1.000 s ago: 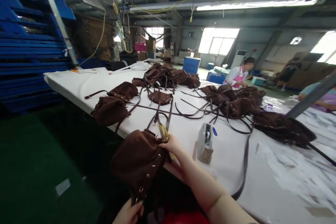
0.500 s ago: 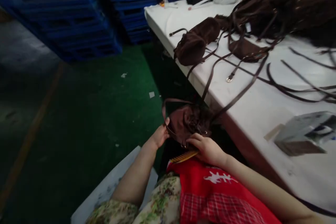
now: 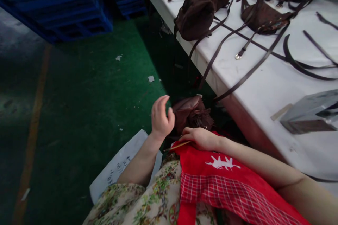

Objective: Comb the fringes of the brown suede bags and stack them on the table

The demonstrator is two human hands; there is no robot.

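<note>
My left hand point(image 3: 161, 117) is raised just left of a brown fringed bag point(image 3: 186, 110), its fingers curved and apart with nothing between them. The bag hangs low by the table's side, in front of my lap, and its lower part is hidden. My right hand point(image 3: 199, 137) is closed at the bag's near edge. A thin yellow comb point(image 3: 179, 146) sticks out of that hand to the left, seen nearly edge-on. Whether the right fingers also pinch the bag cannot be made out.
On the white table point(image 3: 253, 91) lie more brown bags point(image 3: 196, 15) with long straps and a buckle point(image 3: 239, 55). A grey box point(image 3: 311, 112) stands at the right. Blue pallets point(image 3: 63, 3) are stacked at the upper left. Paper scraps point(image 3: 150, 78) dot the green floor.
My left hand has let go of the bag and its strap and lifted away, opening. The right hand stays by the bag; the comb has turned edge-on. The view has tilted down.
</note>
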